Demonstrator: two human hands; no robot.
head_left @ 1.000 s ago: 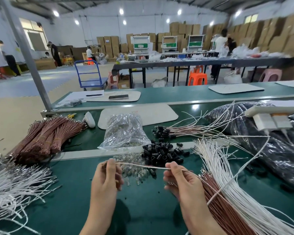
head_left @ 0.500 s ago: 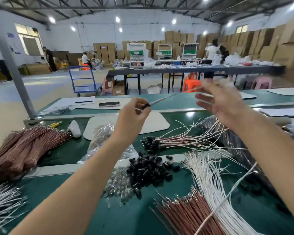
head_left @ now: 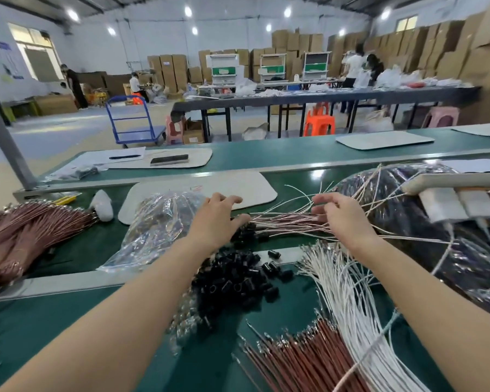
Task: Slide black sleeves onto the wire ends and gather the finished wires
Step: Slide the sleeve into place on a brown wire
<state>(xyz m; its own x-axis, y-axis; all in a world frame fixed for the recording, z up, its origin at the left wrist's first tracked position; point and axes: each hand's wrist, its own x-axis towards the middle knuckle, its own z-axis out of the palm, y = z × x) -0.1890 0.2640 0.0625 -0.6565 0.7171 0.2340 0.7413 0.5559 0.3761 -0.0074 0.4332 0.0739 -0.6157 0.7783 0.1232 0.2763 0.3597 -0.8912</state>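
Note:
A bundle of finished pink and white wires [head_left: 283,223] lies across the green bench, its black-sleeved ends pointing left. My left hand [head_left: 215,219] hovers over those sleeved ends with fingers spread and the thumb touching them. My right hand [head_left: 344,219] rests on the bundle further right, fingers bent down onto the wires and apart. A heap of loose black sleeves [head_left: 238,281] sits just below my left wrist. A fan of white wires [head_left: 348,292] and a bunch of red-brown wires [head_left: 309,359] lie near the front right.
A clear plastic bag [head_left: 159,227] lies left of my left hand. A thick bundle of brown wires [head_left: 31,230] fills the far left. A large dark plastic bag [head_left: 436,241] with a white plug block [head_left: 450,200] on it stands at the right. A pale mat [head_left: 238,185] lies behind.
Both hands dropped from the raised position to the finished bundle. The sleeved wire that my left hand held up is no longer lifted; the hand's fingers have spread.

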